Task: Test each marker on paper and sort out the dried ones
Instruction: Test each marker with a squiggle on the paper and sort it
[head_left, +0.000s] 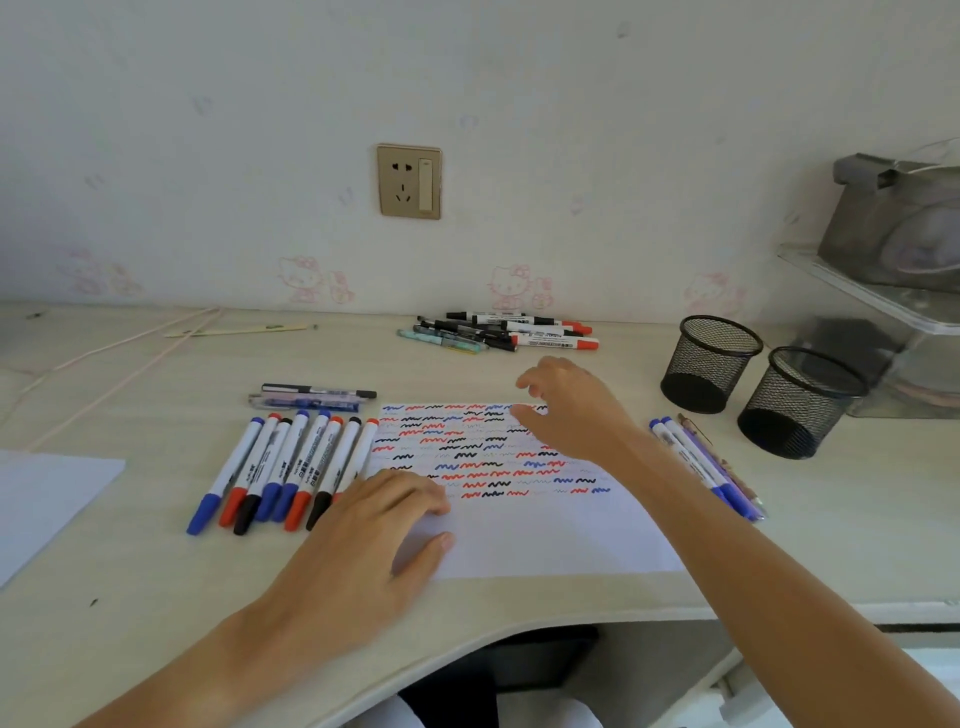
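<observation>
Two mesh cups (710, 364) (empty) beside right hand (571, 405)

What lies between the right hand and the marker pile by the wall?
Bare desk only, between the right hand and the pile, in the head view.

No legible text in view. Marker barrels (291, 460) left of paper: dark printed labels present, too small and blurred to read. Markers at counter rear (524, 328): label print likewise unreadable. Paper (545, 540): rows of red, blue, black wavy test strokes only, no letters or numbers. Wall (208, 156): faint pink cartoon cat figures (511, 288), no wording. Wall socket (409, 182): no readable marking.
</observation>
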